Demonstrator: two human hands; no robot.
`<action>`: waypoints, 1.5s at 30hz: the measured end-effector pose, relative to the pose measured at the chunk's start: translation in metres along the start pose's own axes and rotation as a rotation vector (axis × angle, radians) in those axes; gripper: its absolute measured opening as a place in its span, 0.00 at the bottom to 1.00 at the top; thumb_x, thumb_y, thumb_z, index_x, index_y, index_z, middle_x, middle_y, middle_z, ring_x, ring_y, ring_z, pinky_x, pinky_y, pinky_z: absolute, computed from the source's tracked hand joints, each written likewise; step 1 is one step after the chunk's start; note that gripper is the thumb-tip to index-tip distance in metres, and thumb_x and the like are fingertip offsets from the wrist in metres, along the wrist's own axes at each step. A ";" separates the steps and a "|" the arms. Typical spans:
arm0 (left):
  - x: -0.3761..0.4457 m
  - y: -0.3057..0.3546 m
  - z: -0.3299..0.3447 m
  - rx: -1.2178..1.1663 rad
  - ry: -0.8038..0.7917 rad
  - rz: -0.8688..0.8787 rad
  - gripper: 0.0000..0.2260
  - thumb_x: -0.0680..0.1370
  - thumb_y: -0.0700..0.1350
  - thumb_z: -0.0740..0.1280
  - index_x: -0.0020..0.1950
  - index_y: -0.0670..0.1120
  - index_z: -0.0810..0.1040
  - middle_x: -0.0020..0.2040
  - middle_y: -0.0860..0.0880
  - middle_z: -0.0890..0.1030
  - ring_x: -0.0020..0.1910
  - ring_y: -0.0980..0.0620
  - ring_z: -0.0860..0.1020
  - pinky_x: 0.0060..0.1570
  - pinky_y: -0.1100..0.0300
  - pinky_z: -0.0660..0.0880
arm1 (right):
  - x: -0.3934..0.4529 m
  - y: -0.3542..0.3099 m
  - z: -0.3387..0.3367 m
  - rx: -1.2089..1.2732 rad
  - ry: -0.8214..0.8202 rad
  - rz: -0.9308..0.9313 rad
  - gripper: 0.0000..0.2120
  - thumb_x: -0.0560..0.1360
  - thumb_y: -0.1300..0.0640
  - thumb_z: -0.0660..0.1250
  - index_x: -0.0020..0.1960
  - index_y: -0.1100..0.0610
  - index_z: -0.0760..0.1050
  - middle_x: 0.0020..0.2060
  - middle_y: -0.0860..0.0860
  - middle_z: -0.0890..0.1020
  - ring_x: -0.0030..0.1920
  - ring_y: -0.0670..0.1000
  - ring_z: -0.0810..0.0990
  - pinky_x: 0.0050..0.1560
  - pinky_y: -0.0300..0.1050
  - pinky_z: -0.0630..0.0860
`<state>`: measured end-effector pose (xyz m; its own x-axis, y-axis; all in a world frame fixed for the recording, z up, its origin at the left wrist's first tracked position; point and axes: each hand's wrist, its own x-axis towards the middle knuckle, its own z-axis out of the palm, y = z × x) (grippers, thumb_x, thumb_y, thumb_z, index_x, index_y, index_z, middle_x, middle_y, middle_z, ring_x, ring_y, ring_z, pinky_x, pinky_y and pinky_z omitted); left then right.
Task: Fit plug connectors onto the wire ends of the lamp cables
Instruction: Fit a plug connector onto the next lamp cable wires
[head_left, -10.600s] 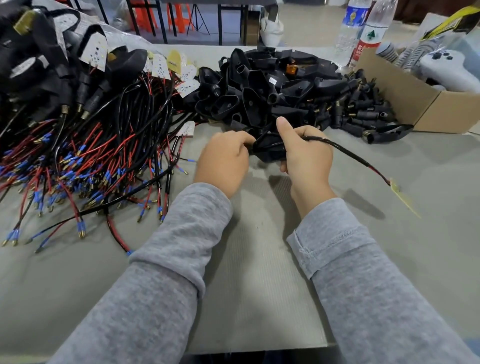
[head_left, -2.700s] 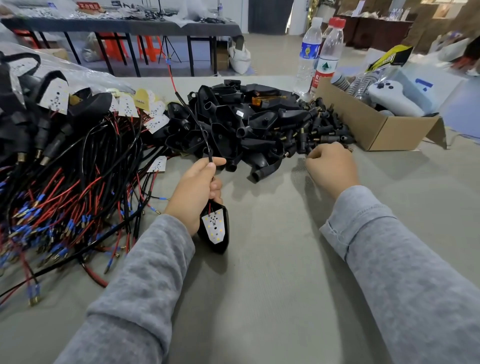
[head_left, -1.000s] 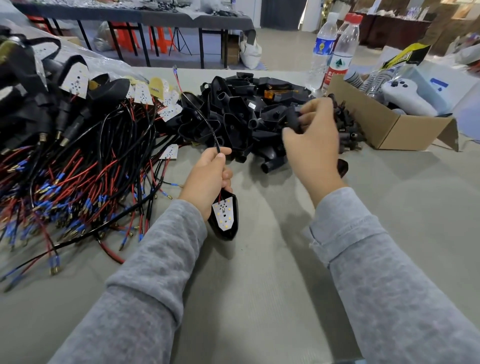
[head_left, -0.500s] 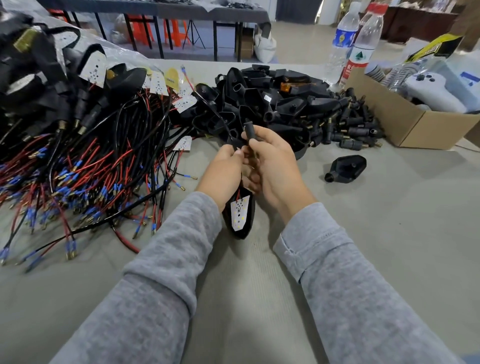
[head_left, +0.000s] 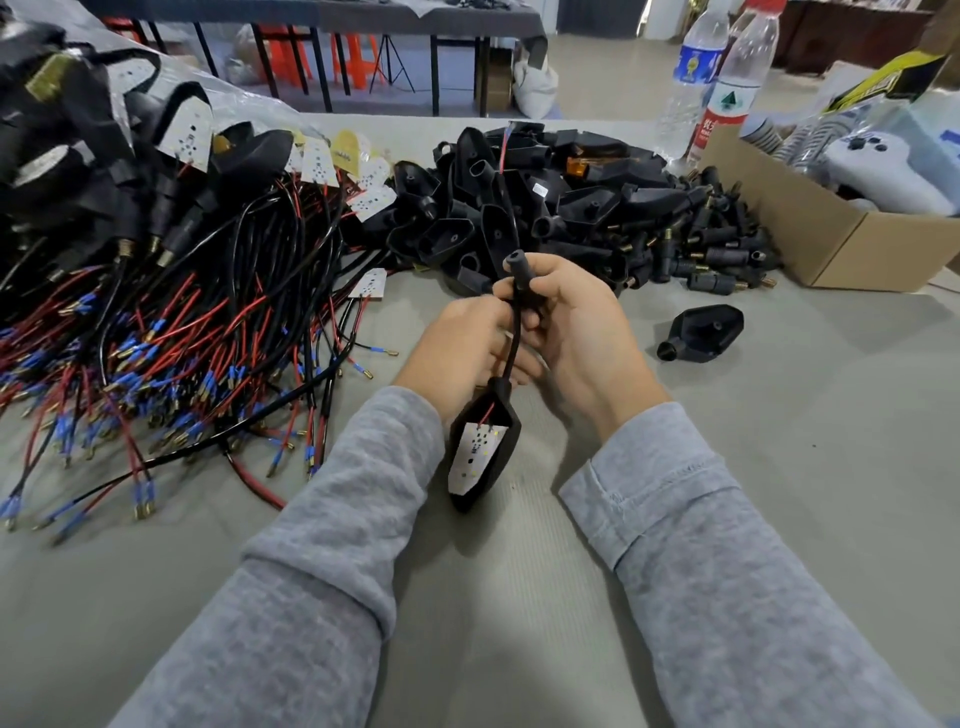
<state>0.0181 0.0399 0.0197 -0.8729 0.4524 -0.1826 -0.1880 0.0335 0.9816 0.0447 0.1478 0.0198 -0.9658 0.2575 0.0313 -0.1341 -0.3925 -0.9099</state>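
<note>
Since half a second ago the black plug connector (head_left: 521, 275) has slid further down the cable (head_left: 511, 348), and the hands sit a touch lower in the frame; the loose housing on the mat has not moved.

At the far left of the frame a heap of lamp cables (head_left: 171, 332) sprawls over the grey mat (head_left: 779, 441), red and black wires ending in blue-sleeved brass terminals, with white LED boards (head_left: 189, 132) and black lamp heads piled at the upper left.

Just left of centre, the left hand (head_left: 462, 348) has its fingers curled round the cable, pinching it right beside the connector's lower end. Below the hand, at the cable's end, the lamp housing (head_left: 483, 452) lies tilted with its tip on the mat and its white LED board facing up, a red wire showing inside it.

At centre the right hand (head_left: 576, 332) grips the connector, thumb and fingers clamped on its body, so that its open round end sticks up above the knuckles. The two hands touch around the cable.

Behind them, in the upper middle, lies a mound of empty black housings (head_left: 545, 202), with small black connectors (head_left: 722, 249) spilling to its right.

Right of the hands, well apart from the mound, a single black housing (head_left: 701, 332) lies alone on the mat. At the upper right stand two water bottles (head_left: 727, 78) and an open cardboard box (head_left: 841, 234) holding a white controller (head_left: 883, 176).
</note>
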 end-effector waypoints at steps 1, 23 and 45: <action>-0.002 0.003 0.000 -0.059 0.023 -0.030 0.13 0.78 0.43 0.59 0.38 0.43 0.80 0.31 0.42 0.83 0.28 0.48 0.80 0.30 0.61 0.79 | -0.001 -0.001 0.000 -0.006 -0.005 0.016 0.14 0.74 0.67 0.53 0.48 0.62 0.77 0.36 0.54 0.80 0.29 0.47 0.66 0.29 0.40 0.63; 0.005 -0.012 -0.017 0.170 0.309 0.383 0.10 0.83 0.51 0.55 0.60 0.59 0.74 0.28 0.58 0.66 0.26 0.58 0.64 0.27 0.64 0.63 | 0.004 0.004 -0.007 -0.062 0.112 -0.015 0.04 0.76 0.65 0.66 0.48 0.58 0.78 0.30 0.51 0.80 0.27 0.43 0.74 0.26 0.35 0.67; 0.002 -0.009 -0.008 0.226 0.096 0.323 0.11 0.81 0.39 0.60 0.43 0.48 0.79 0.29 0.54 0.79 0.24 0.59 0.72 0.25 0.68 0.67 | 0.001 0.003 -0.005 -0.194 -0.083 -0.091 0.12 0.76 0.50 0.68 0.44 0.59 0.81 0.37 0.58 0.78 0.30 0.53 0.72 0.35 0.43 0.72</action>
<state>0.0147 0.0333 0.0099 -0.9111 0.3865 0.1431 0.1968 0.1031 0.9750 0.0448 0.1510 0.0154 -0.9676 0.2074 0.1438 -0.1843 -0.1916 -0.9640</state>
